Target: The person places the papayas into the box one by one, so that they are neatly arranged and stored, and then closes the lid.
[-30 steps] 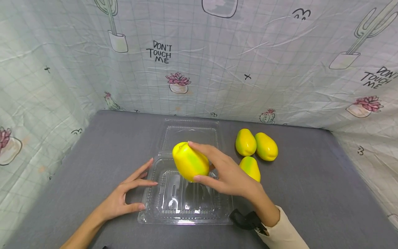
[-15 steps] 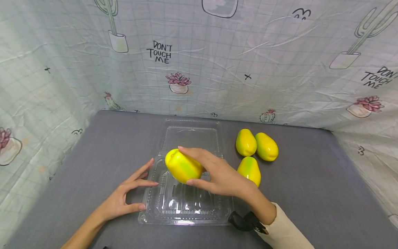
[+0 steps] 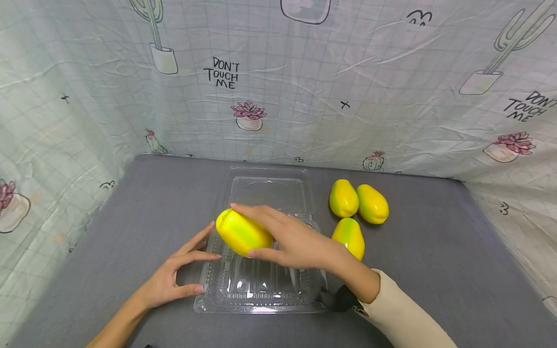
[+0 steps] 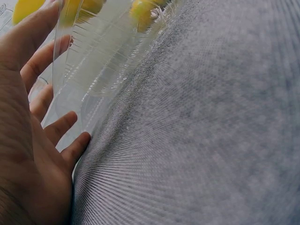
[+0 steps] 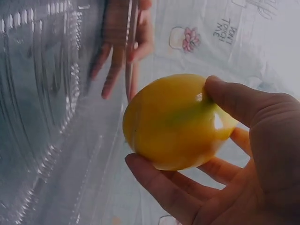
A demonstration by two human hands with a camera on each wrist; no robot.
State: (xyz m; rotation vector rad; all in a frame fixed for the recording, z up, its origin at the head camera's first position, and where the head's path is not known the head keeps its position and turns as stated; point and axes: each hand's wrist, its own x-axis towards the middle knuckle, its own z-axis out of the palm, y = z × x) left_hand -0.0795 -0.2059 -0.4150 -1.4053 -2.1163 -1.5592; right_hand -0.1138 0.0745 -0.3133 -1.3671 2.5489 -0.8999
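Observation:
A glossy yellow papaya (image 3: pixel 241 233) with a green streak is held in my right hand (image 3: pixel 296 237), over the left part of a clear plastic clamshell box (image 3: pixel 261 309). The right wrist view shows thumb and fingers curled round that papaya (image 5: pixel 173 123), its stem end tilted to the left in the head view. My left hand (image 3: pixel 174 270) lies at the left side of the box, fingers spread and relaxed, fingertips right at its rim. In the left wrist view those fingers (image 4: pixel 63 129) stand beside the clear wall.
Several more papayas (image 3: pixel 348 238) lie on the grey cloth (image 3: pixel 435 270) to the right of the box. The box's lid (image 3: pixel 265 193) is folded back flat behind it. A printed curtain (image 3: pixel 304 96) hangs behind and at both sides.
My right hand has carried the papaya left and slightly down over the box, tilting it more sideways. The left hand and the box have stayed in place.

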